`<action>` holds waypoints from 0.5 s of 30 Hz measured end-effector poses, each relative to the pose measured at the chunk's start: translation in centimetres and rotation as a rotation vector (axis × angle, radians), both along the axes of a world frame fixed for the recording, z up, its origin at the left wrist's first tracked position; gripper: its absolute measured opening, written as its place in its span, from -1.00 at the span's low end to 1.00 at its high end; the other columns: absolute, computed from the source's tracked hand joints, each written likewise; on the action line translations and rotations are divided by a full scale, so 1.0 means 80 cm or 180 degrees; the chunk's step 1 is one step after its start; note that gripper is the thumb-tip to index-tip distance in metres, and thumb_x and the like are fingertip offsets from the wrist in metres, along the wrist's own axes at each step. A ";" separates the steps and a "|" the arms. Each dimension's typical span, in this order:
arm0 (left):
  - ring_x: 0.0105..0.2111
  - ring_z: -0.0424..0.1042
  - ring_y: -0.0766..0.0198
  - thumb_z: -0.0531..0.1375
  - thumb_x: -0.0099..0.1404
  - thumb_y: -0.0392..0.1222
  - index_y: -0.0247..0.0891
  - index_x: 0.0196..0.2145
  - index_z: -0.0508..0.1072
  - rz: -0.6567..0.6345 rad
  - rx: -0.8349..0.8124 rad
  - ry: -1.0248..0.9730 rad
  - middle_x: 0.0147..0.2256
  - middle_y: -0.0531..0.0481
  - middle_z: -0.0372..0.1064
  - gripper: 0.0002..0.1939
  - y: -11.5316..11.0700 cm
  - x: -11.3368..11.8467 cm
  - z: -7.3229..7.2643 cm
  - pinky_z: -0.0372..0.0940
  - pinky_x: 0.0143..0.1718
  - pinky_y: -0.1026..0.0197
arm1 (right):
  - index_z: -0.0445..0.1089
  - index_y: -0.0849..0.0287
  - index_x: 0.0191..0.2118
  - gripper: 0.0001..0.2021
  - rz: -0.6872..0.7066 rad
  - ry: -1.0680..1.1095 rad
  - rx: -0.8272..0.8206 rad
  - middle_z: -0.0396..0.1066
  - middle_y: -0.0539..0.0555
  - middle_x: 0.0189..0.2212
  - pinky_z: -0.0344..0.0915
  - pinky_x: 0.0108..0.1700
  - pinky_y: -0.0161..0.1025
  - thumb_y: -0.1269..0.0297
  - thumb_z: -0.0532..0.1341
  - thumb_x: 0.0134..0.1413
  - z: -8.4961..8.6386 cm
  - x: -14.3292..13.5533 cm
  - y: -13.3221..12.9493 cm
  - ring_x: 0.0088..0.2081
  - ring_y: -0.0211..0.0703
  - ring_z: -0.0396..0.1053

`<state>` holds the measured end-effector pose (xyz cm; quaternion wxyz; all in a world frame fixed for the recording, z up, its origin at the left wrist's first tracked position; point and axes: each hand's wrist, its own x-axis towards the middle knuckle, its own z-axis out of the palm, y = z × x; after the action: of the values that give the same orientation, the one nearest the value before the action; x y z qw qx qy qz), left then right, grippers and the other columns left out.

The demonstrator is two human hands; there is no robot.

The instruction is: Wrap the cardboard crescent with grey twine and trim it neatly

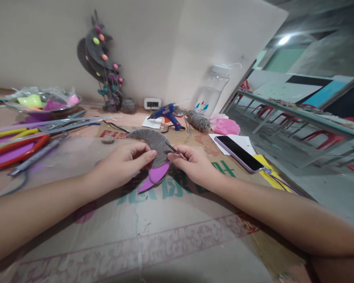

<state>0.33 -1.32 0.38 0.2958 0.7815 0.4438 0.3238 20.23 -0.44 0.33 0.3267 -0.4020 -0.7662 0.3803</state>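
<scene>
A crescent [149, 137] wound with grey yarn stands tilted between my hands, its lower tip showing bare purple [159, 173]. My left hand [132, 157] pinches its left edge between thumb and fingers. At the right edge, my right hand [191, 161] is closed on grey yarn; a thin dark length pokes out between its thumb and forefinger. A loose loop of the yarn hangs across the purple part. My fingertips hide part of the crescent's sides.
Beyond lie a blue glue gun [168, 114], a yarn bundle [198, 120], a water bottle [209, 92] and a small digital clock [152, 103]. A phone [238, 153] is at right; scissors [23, 153] and a filled bowl [44, 108] at left. A decorated crescent [98, 55] leans on the wall.
</scene>
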 end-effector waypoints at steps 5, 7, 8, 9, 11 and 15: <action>-0.55 0.21 0.35 -0.01 0.31 -0.08 -0.24 -0.56 0.27 -0.0103 -0.0175 -0.0260 -0.56 0.08 0.23 -0.67 -0.005 0.002 0.004 0.09 -0.56 0.30 | 0.29 0.22 -0.43 -0.82 0.0009 0.0127 -0.0111 0.11 -0.10 -0.58 -0.01 -0.47 -0.39 0.24 0.10 0.10 -0.002 0.000 0.000 -0.54 -0.39 0.03; -0.55 0.22 0.34 -0.03 0.31 -0.06 -0.24 -0.55 0.27 -0.0102 -0.0293 -0.0342 -0.56 0.06 0.26 -0.67 -0.006 0.003 0.004 0.09 -0.58 0.29 | 0.27 0.22 -0.44 -0.83 -0.0009 0.0163 -0.0146 0.10 -0.11 -0.58 -0.01 -0.48 -0.38 0.24 0.10 0.10 -0.003 0.000 0.000 -0.54 -0.38 0.02; -0.55 0.23 0.34 -0.03 0.32 -0.05 -0.24 -0.53 0.28 -0.0098 -0.0327 -0.0363 -0.55 0.06 0.27 -0.67 -0.006 0.003 0.004 0.10 -0.58 0.29 | 0.27 0.21 -0.44 -0.83 -0.0009 0.0189 -0.0142 0.09 -0.11 -0.58 -0.01 -0.48 -0.38 0.25 0.10 0.10 -0.003 0.000 0.000 -0.54 -0.38 0.01; -0.54 0.24 0.33 -0.04 0.32 -0.04 -0.24 -0.52 0.29 -0.0107 -0.0328 -0.0361 -0.55 0.05 0.28 -0.66 -0.006 0.003 0.003 0.12 -0.56 0.29 | 0.26 0.21 -0.44 -0.84 -0.0003 0.0216 -0.0132 0.08 -0.11 -0.59 0.00 -0.48 -0.38 0.25 0.10 0.09 -0.003 0.000 -0.001 -0.54 -0.38 0.01; -0.51 0.26 0.32 -0.03 0.31 -0.02 -0.24 -0.52 0.31 -0.0114 -0.0223 -0.0288 -0.53 0.05 0.28 -0.65 -0.006 0.003 0.002 0.16 -0.50 0.28 | 0.25 0.20 -0.45 -0.84 0.0017 0.0261 -0.0109 0.06 -0.12 -0.59 0.00 -0.47 -0.39 0.27 0.10 0.09 -0.003 0.000 -0.001 -0.55 -0.39 0.00; -0.51 0.23 0.31 0.04 0.25 0.07 -0.26 -0.58 0.33 0.0028 -0.0110 0.0221 -0.56 0.08 0.21 -0.60 -0.005 0.003 0.000 0.10 -0.53 0.28 | 0.20 0.20 -0.50 -0.80 0.0014 0.0256 -0.0105 0.04 -0.13 -0.60 -0.01 -0.48 -0.39 0.25 0.11 0.10 -0.002 0.000 -0.002 -0.56 -0.40 -0.01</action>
<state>0.57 -1.72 0.41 0.2923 0.7850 0.4628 0.2901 20.25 -0.61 0.18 0.3498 -0.3900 -0.7469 0.4095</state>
